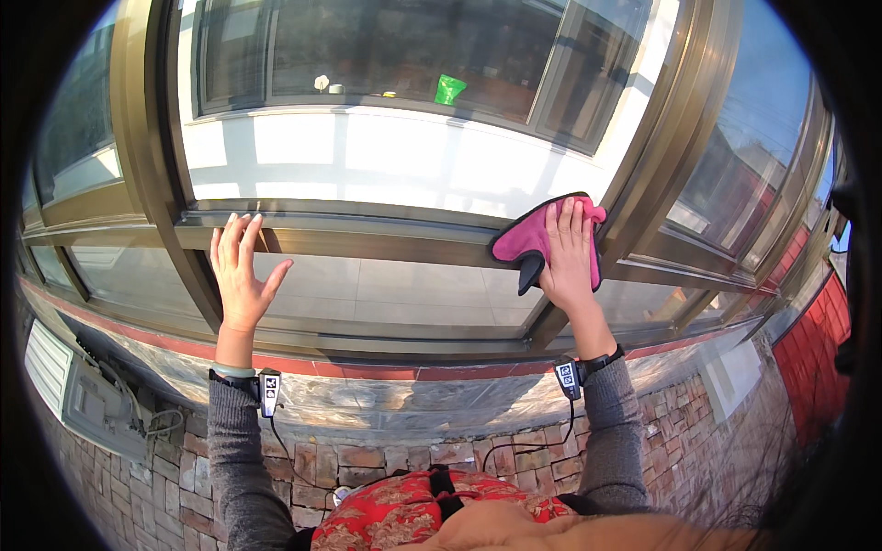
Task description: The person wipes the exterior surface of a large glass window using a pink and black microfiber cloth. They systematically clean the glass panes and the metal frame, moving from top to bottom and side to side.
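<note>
My right hand (570, 265) lies over a pink cleaning cloth (520, 241) with a dark trimmed edge. It presses the cloth against the right end of the bronze metal crossbar (386, 242), by the upright frame. One dark corner of the cloth folds down below the bar. On the left, my left hand (241, 272) holds nothing, its fingers raised and its thumb apart. Its fingertips are at the left end of the crossbar; whether they touch it I cannot tell. Above the bar is a large window pane (406, 155), and a lower glass pane (400, 293) sits beneath.
Behind the glass, a green bag (449, 89) stands on an inner windowsill. A stone-faced wall with a red tile ledge (386, 372) runs below the frame. An outdoor air-conditioner unit (93, 399) stands at left on brick paving (362, 456). Cables (527, 446) hang from both wrist devices.
</note>
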The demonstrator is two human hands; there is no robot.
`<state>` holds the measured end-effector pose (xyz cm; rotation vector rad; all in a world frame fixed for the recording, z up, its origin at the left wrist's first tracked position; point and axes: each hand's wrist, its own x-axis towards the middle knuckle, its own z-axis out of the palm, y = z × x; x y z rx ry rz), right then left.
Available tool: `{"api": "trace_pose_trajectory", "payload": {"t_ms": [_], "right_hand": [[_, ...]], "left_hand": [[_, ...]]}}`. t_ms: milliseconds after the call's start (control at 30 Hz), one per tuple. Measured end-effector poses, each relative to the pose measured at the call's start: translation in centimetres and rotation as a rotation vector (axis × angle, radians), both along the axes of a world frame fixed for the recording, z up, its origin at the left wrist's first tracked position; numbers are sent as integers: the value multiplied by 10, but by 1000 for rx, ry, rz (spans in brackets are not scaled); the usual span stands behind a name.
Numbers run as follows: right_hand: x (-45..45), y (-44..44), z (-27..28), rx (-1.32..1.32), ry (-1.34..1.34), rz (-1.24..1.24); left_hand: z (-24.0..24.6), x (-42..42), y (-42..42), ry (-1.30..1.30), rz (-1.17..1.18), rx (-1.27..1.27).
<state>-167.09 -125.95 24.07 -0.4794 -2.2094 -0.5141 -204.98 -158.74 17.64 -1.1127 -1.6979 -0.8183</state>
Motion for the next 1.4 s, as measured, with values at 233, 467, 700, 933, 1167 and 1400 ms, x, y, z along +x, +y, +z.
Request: {"api": "trace_pose_trajectory", "payload": {"t_ms": [233, 467, 700, 933, 1167, 1400], "right_hand": [[-176, -103, 27, 85, -139, 245], [-335, -216, 3, -113, -69, 741], [-161, -123, -32, -1, 174, 26], [-130, -114, -11, -255, 501, -225], [-185, -149, -42, -72, 298, 253], [-31, -31, -30, -65, 582, -239]], "left_hand": [[-5, -85, -49, 78, 33, 36], [-11, -96, -47, 130, -106, 107], [-14, -95, -45, 65, -94, 132], [-11, -84, -39, 31, -82, 171], [-9, -85, -37, 105, -44, 195], [-13, -87, -38, 90, -44, 196]]}}
